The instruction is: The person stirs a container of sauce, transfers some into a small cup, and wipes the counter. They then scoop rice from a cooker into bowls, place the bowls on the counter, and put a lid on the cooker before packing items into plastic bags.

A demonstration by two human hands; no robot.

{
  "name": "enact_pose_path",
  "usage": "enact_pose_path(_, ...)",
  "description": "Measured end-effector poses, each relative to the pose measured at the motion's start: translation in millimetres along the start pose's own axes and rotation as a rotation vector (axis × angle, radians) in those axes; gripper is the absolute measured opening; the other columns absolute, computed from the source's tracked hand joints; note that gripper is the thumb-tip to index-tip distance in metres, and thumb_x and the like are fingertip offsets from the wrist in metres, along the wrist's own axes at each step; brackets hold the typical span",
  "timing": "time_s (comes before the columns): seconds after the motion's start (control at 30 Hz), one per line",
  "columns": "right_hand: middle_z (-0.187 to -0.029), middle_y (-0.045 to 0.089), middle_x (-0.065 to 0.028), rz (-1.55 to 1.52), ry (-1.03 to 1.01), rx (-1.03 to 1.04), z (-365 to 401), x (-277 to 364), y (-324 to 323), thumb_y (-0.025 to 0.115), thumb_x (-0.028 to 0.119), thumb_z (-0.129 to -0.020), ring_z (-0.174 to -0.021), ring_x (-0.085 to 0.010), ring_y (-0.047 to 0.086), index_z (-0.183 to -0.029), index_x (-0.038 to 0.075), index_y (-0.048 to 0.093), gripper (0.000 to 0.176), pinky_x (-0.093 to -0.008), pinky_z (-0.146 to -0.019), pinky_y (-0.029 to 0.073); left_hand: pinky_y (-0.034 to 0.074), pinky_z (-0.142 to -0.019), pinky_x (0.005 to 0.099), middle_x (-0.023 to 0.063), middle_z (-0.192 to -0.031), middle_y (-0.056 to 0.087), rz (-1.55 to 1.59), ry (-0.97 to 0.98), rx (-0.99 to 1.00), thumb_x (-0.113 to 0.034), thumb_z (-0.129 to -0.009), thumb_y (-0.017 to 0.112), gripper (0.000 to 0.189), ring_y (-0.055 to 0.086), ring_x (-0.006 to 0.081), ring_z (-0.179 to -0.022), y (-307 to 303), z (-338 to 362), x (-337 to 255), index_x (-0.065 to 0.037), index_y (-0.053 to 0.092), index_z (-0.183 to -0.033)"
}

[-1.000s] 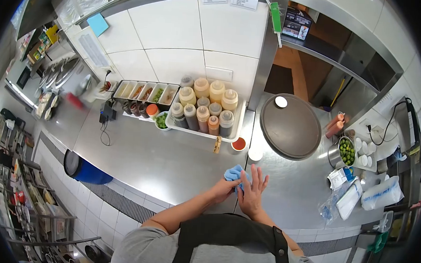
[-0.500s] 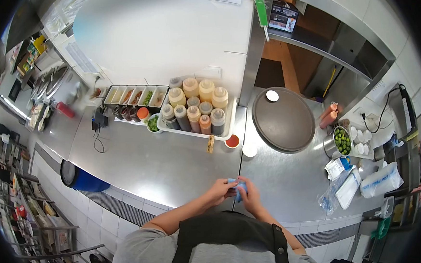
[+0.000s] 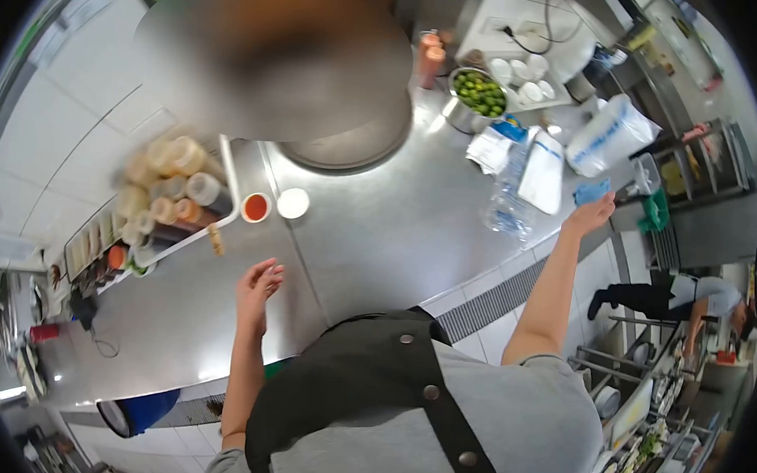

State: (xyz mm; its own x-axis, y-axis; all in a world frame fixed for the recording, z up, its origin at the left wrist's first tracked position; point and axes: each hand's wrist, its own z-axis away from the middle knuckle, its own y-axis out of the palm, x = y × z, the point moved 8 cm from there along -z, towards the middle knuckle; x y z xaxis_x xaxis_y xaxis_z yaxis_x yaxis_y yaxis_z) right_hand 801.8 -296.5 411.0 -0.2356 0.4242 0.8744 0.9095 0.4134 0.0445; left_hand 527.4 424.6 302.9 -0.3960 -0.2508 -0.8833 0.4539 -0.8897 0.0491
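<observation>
At the counter's right end, my right hand [image 3: 589, 216] is stretched far out, fingers closed at a crumpled light-blue wad [image 3: 590, 192] that looks like a thin disposable glove. My left hand [image 3: 260, 283] hangs over the steel counter [image 3: 370, 236], fingers loosely bent and apart, with nothing in it. Beyond the left hand are a small cup of red sauce [image 3: 256, 207] and a round white lid [image 3: 293, 203]. Near my right hand lie a white packet [image 3: 542, 173] and a big clear bag with blue print [image 3: 612, 138].
A tray of squeeze bottles [image 3: 174, 185] stands at the back left. A pot of small green fruit [image 3: 467, 112] is at the back, near white cups [image 3: 527, 76]. A blue bin [image 3: 147, 411] stands below the front edge. Another person [image 3: 687, 299] bends over at right.
My hands have come apart: the right has carried the blue wad far right, the left has moved left, emptied. The view has turned to the right.
</observation>
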Motion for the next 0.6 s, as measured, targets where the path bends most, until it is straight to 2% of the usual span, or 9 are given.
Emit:
enact_pose_path(0.1, -0.114, 0.067, -0.0205, 0.430, -0.106, -0.128, -73.3, -80.2, 7.7, 0.053, 0.041, -0.106, -0.091, -0.0304, 0.067, -0.132, 0.007, 0.061, 0.044, -0.0383, -0.077, 0.052, 0.054, -0.086, 0.0287, 0.0097, -0.112, 0.074, 0.048, -0.032, -0.046, -0.017, -0.101, 0.063, 0.030, 0.067, 0.0130, -0.092, 28.2, 2.6, 1.4, -0.003, 0.066, -0.127)
enact_pose_path(0.17, -0.123, 0.066, -0.0247, 1.232, -0.328, 0.055, -128.8, -201.5, 44.6, 0.059, 0.038, -0.102, -0.104, -0.0374, 0.068, -0.137, 0.014, 0.060, 0.043, -0.0430, -0.085, 0.053, 0.054, -0.086, 0.0291, 0.0100, -0.113, 0.074, 0.053, -0.001, 0.041, -0.016, -0.101, 0.063, 0.030, 0.068, 0.0136, -0.093, 67.6, 2.8, 5.6, -0.003, 0.066, -0.127)
enact_pose_path(0.23, -0.126, 0.066, -0.0220, 1.587, -0.292, 0.612, -121.7, -275.0, 81.8, 0.057, 0.041, -0.102, -0.110, -0.0372, 0.066, -0.140, 0.014, 0.059, 0.046, -0.0459, -0.092, 0.052, 0.054, -0.087, 0.0304, 0.0101, -0.113, 0.073, 0.037, 0.020, 0.100, -0.014, -0.100, 0.063, 0.030, 0.068, 0.0152, -0.096, 99.5, 7.2, -0.4, -0.002, 0.066, -0.127)
enact_pose_path(0.33, -0.122, 0.070, -0.0203, 1.136, -0.108, 0.764, -86.7, -272.4, 115.0, 0.049, 0.059, -0.103, -0.105, -0.0359, 0.066, -0.127, -0.002, 0.064, 0.067, -0.0478, -0.091, 0.052, 0.054, -0.092, 0.0323, 0.0098, -0.114, 0.072, -0.013, 0.132, 0.235, -0.013, -0.100, 0.064, 0.029, 0.068, 0.0166, -0.101, 129.6, 15.2, 5.2, 0.000, 0.066, -0.127)
enact_pose_path(0.4, -0.115, 0.068, -0.0246, 0.808, -0.618, 0.309, -32.4, -225.8, 138.1, 0.056, 0.060, -0.099, -0.098, -0.0411, 0.065, -0.124, -0.005, 0.064, 0.070, -0.0529, -0.086, 0.051, 0.053, -0.092, 0.0320, 0.0092, -0.113, 0.071, 0.037, 0.120, 0.237, -0.015, -0.101, 0.065, 0.030, 0.067, 0.0159, -0.100, 131.5, 29.3, 12.2, 0.000, 0.066, -0.127)
enact_pose_path(0.47, -0.123, 0.065, -0.0245, 0.529, -0.486, 0.273, 93.1, -55.8, 143.7, 0.057, 0.057, -0.099, -0.109, -0.0437, 0.062, -0.127, -0.004, 0.062, 0.068, -0.0549, -0.092, 0.050, 0.053, -0.092, 0.0316, 0.0086, -0.112, 0.071, 0.091, 0.105, 0.126, -0.017, -0.101, 0.066, 0.030, 0.067, 0.0151, -0.100, 118.8, 44.5, 26.1, -0.001, 0.066, -0.126)
enact_pose_path(0.53, -0.130, 0.062, -0.0217, 0.195, -0.818, 0.449, 211.0, 9.0, 176.6, 0.056, 0.052, -0.102, -0.118, -0.0423, 0.059, -0.132, -0.001, 0.058, 0.062, -0.0562, -0.099, 0.046, 0.053, -0.092, 0.0314, 0.0082, -0.112, 0.071, 0.109, 0.130, 0.002, -0.018, -0.101, 0.067, 0.029, 0.066, 0.0146, -0.099, 102.1, 56.0, 42.1, -0.001, 0.066, -0.125)
enact_pose_path(0.57, -0.132, 0.060, -0.0208, -0.182, -0.678, 0.839, 273.8, 45.4, 190.3, 0.055, 0.046, -0.104, -0.125, -0.0401, 0.056, -0.135, -0.001, 0.054, 0.056, -0.0533, -0.109, 0.041, 0.053, -0.091, 0.0305, 0.0082, -0.111, 0.072, 0.131, 0.101, -0.066, -0.019, -0.100, 0.068, 0.030, 0.066, 0.0138, -0.098, 93.9, 63.1, 43.7, -0.001, 0.067, -0.124)
enact_pose_path(0.6, -0.138, 0.055, -0.0217, -0.067, -0.862, 0.969, 339.5, 95.0, 174.9, 0.058, 0.042, -0.104, -0.135, -0.0371, 0.047, -0.135, -0.001, 0.053, 0.054, -0.0502, -0.116, 0.034, 0.053, -0.091, 0.0302, 0.0083, -0.111, 0.072, 0.150, 0.104, -0.104, -0.019, -0.100, 0.068, 0.030, 0.066, 0.0135, -0.098, 86.1, 68.9, 49.6, -0.001, 0.067, -0.124)
